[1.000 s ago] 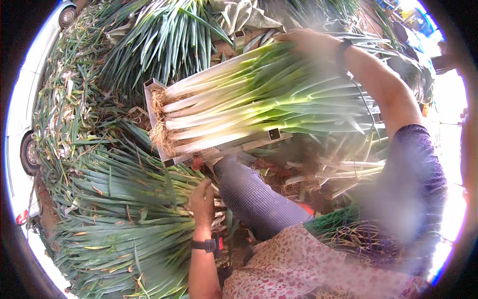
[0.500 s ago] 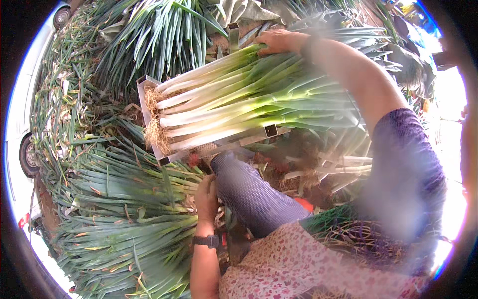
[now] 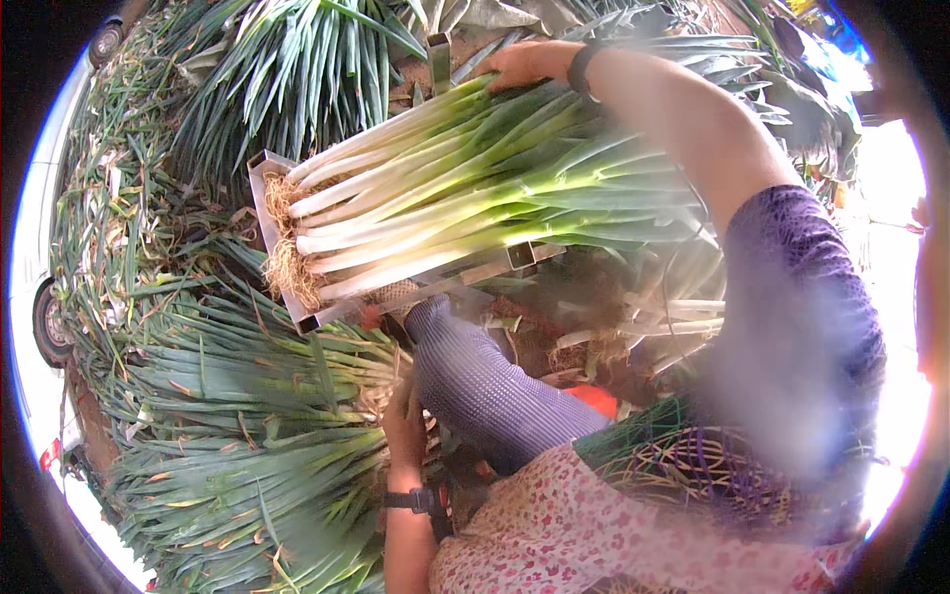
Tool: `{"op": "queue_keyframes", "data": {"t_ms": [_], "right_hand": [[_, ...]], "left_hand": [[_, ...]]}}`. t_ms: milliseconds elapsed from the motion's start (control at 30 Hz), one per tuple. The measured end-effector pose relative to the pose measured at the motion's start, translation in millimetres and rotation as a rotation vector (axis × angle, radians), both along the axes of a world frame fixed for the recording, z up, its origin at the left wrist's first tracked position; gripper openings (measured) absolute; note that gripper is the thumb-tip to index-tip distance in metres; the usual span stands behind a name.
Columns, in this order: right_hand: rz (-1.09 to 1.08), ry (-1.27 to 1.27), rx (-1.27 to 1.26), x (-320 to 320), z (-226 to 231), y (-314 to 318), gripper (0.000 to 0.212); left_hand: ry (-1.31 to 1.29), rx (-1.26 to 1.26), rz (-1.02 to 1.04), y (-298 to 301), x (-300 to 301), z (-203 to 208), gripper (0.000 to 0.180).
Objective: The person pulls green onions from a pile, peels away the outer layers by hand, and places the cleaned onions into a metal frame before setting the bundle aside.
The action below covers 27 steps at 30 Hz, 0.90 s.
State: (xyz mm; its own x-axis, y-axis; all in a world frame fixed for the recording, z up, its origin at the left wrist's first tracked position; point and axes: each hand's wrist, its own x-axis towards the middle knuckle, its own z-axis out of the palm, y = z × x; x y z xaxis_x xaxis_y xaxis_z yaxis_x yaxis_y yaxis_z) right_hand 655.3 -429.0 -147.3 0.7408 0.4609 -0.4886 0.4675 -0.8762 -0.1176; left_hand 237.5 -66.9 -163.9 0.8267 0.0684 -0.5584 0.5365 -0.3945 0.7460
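Long green onions (image 3: pixel 426 193) with white shanks and brown roots lie side by side in a metal frame of square tubing (image 3: pixel 265 208), roots toward the left. My right hand (image 3: pixel 524 65) is on the far edge of this row, its fingers bent over the green part of the outermost green onion. Closer to me, my left hand (image 3: pixel 404 426) is beside the root ends of a large heap of untrimmed green onions (image 3: pixel 247 396). Its fingers are partly hidden, so their grip cannot be made out. Each wrist wears a dark band.
Another pile of green onions (image 3: pixel 307 74) lies beyond the frame. My bent knee in patterned cloth (image 3: pixel 495 386) is just under the frame's near side. Loose white-stemmed onions (image 3: pixel 673 327) and green netting (image 3: pixel 643 441) are at the right. A white vehicle (image 3: pixel 45 238) stands far left.
The frame with its onions appears slightly farther left and lower in the picture. My right hand has shifted left along the row's far edge; my left hand sits slightly lower.
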Motion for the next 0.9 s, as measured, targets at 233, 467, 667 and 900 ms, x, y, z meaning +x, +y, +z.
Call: {"op": "queue_keyframes", "data": {"t_ms": [233,467,667,900], "right_hand": [[0.03,-0.014,-0.014,-10,-16,9,0.048],[0.135,-0.233,0.222,0,-24,-16,0.058],[-0.408,-0.105,0.852,-64,80,56,0.05],[0.365,-0.118,1.027,-221,98,150,0.033]], "left_hand": [[0.191,-0.013,0.106,5,-51,0,0.027],[0.124,0.185,0.025,17,-109,-18,0.031],[0.409,0.098,0.408,47,-232,-19,0.03],[0.132,0.618,-0.199,84,-330,-56,0.027]]}}
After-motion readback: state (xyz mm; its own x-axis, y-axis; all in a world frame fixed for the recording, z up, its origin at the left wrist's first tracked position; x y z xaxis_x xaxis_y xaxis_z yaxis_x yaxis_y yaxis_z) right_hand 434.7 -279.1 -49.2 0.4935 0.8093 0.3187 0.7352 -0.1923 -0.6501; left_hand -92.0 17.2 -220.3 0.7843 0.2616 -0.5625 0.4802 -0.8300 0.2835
